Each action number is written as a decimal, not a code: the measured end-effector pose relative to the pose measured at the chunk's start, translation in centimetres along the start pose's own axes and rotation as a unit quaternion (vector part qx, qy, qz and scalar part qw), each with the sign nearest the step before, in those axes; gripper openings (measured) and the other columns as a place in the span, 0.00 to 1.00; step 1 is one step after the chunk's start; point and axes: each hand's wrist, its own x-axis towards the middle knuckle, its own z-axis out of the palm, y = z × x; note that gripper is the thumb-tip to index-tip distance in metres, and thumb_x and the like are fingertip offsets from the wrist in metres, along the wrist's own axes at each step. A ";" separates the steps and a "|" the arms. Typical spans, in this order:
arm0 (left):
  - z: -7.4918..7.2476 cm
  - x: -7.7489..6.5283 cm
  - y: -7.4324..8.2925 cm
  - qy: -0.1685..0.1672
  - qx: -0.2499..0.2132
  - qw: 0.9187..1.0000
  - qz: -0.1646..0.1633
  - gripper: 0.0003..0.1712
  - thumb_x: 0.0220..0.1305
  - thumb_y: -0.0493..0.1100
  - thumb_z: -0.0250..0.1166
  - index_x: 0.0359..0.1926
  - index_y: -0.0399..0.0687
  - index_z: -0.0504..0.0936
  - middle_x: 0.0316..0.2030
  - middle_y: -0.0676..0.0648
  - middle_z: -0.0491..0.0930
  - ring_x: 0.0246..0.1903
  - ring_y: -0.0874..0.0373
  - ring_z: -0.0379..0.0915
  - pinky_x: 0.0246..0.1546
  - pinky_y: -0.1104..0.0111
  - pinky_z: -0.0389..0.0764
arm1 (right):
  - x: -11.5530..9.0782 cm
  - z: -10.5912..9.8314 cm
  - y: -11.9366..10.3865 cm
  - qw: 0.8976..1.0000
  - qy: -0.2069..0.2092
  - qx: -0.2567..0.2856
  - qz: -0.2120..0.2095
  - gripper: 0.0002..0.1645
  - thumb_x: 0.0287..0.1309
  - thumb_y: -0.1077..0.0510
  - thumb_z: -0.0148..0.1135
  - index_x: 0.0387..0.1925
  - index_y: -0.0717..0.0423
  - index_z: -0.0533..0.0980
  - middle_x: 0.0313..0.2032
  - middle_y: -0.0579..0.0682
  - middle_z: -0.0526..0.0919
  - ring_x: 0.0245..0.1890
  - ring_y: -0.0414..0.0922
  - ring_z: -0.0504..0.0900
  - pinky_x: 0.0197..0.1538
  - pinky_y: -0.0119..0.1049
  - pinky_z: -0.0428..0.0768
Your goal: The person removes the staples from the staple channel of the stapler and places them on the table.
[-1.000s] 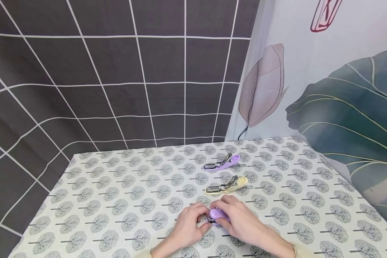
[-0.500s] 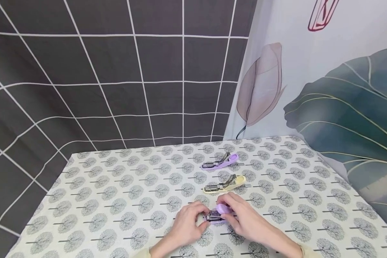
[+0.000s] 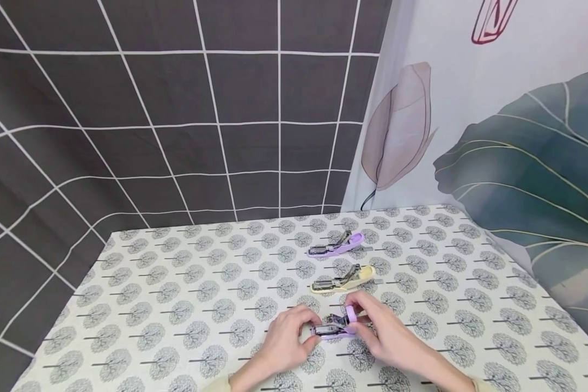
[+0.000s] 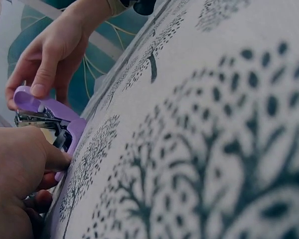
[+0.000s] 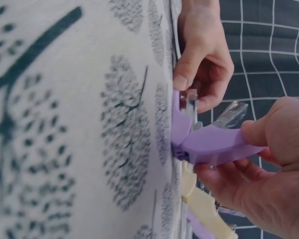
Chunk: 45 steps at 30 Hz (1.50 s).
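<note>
A purple stapler lies on the patterned cloth with its top lever swung up, baring the metal magazine. My left hand grips the stapler's front end between thumb and fingers. At the other end, my right hand pinches the raised lever, thumb on one side and fingertips on the other in the right wrist view. Beyond the hands rest a cream stapler and another purple stapler, both with their levers folded back and metal parts showing.
The tablecloth is white with grey tree prints. A dark grid-patterned curtain hangs behind the table, and a pale leaf-printed curtain stands along the right side.
My right hand has moved right and swung the stapler's lever up and back, so more of the metal inside shows. The left hand keeps its grip at the front end.
</note>
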 end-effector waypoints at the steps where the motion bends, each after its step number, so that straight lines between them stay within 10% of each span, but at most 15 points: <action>1: 0.0 0.0 0.0 0.000 -0.001 1.000 0.000 0.15 0.50 0.35 0.75 0.38 0.54 0.84 0.32 0.65 0.75 0.24 0.71 0.62 0.26 0.76 0.68 | -0.1 0.0 0.1 1.000 0.005 0.001 -0.001 0.20 0.55 0.73 0.65 0.47 0.60 0.70 0.42 0.44 0.78 0.41 0.43 0.81 0.44 0.35 0.83; 22: -0.1 0.0 0.1 0.000 0.015 1.000 0.005 0.13 0.51 0.37 0.75 0.38 0.53 0.84 0.33 0.64 0.75 0.25 0.71 0.62 0.28 0.76 0.68 | -1.5 0.3 1.9 0.996 0.063 0.044 -0.035 0.21 0.52 0.78 0.63 0.46 0.61 0.70 0.31 0.42 0.73 0.25 0.33 0.69 0.23 0.26 0.71; 45: 0.0 0.0 0.1 -0.001 0.014 1.000 0.008 0.14 0.50 0.36 0.75 0.37 0.54 0.84 0.33 0.64 0.75 0.27 0.70 0.65 0.29 0.75 0.69 | -2.9 -0.3 2.6 0.997 0.063 0.035 0.015 0.21 0.54 0.78 0.60 0.47 0.61 0.69 0.45 0.47 0.79 0.41 0.44 0.81 0.53 0.23 0.74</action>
